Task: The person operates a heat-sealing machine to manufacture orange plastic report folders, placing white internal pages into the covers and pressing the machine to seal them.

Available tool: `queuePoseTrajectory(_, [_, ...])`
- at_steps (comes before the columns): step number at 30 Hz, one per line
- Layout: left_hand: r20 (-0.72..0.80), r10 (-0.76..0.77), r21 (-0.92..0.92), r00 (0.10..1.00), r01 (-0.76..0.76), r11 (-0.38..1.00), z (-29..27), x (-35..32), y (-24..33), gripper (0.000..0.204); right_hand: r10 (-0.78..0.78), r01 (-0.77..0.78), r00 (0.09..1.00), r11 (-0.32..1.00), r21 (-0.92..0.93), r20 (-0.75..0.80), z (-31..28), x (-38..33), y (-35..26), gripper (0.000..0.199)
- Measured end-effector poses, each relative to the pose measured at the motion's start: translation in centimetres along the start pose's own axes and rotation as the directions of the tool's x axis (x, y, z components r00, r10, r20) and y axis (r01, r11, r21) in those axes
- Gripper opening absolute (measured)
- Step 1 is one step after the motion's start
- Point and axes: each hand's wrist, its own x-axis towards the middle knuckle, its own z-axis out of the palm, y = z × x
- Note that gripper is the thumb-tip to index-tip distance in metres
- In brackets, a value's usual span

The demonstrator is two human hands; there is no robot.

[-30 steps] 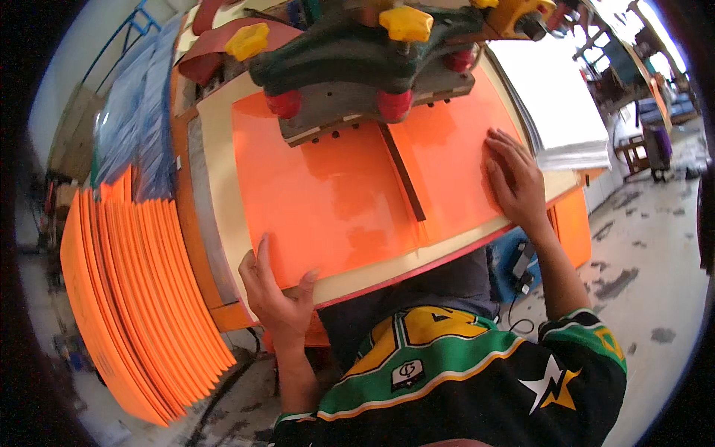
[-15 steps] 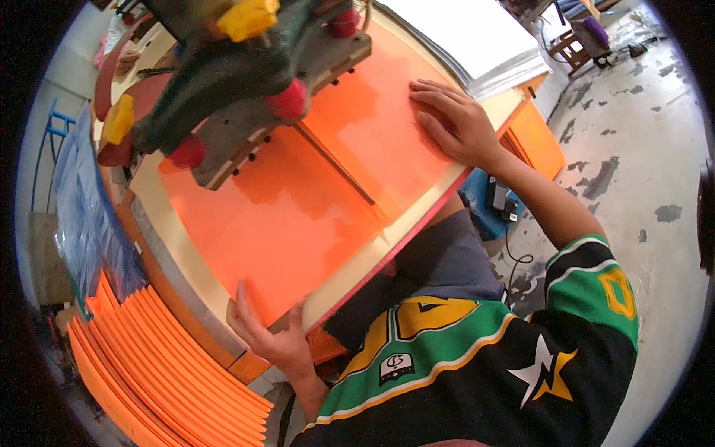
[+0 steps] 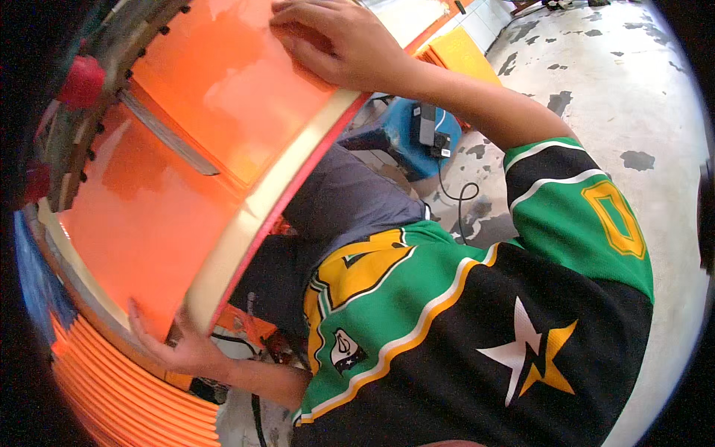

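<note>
A glossy orange plastic sheet [image 3: 141, 223], which looks like an opened folder, lies flat on the cream tabletop [image 3: 257, 212]. Along its middle runs a narrow grey-brown strip [image 3: 170, 135]. My left hand [image 3: 182, 349] is at the near left corner of the sheet, thumb and fingers apart around the corner. I cannot tell whether it presses on the edge. Resting on the far right part of the sheet, my right hand [image 3: 335, 45] has its fingers loosely bent and nothing in them. The machine's metal bar [image 3: 71, 175] stands over the sheet's left side.
Red round knobs [image 3: 80, 80] sit on the machine. A stack of orange folders [image 3: 126, 387] stands below the table at lower left. More orange pieces [image 3: 462, 56] are beyond my right arm. A black power adapter [image 3: 426, 125] with a cable rests on a blue stool [image 3: 398, 141].
The view has swung to the right and down, so the table and machine sit farther left and higher in the picture. Both hands keep their places on the orange sheet.
</note>
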Motion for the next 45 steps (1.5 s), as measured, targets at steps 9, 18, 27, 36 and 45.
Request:
queuePoseTrajectory(9, [0.012, -0.025, 0.066, 1.0, 0.024, 0.998, 0.4, 0.0, 0.7, 0.065, 0.057, -0.066, 0.996, 0.99, 0.124, 0.074, -1.5, 0.1, -0.7, 0.031])
queuePoseTrajectory(18, [-0.005, -0.005, 0.034, 1.0, 0.005, 0.999, 0.5, 0.1, 0.5, 0.06, 0.022, -0.031, 0.999, 0.981, 0.194, 0.048, -1.4, 0.6, -0.9, 0.021])
queuePoseTrajectory(27, [0.003, 0.015, 0.027, 1.0, -0.016, 1.0, 0.7, 0.4, 0.4, 0.059, 0.067, -0.075, 0.997, 0.974, 0.213, 0.044, -1.4, 0.8, -1.4, 0.016])
queuePoseTrajectory(36, [0.043, -0.079, 0.009, 0.996, 0.079, 0.997, 0.7, 0.4, 0.9, 0.056, 0.066, -0.072, 0.997, 0.979, 0.192, 0.037, -1.1, 0.8, -1.5, 0.015])
queuePoseTrajectory(45, [0.034, -0.087, 0.06, 0.996, 0.084, 0.995, 0.5, 0.3, 1.4, 0.053, 0.084, -0.09, 0.995, 0.985, 0.147, 0.05, -1.1, 0.6, -1.8, 0.017])
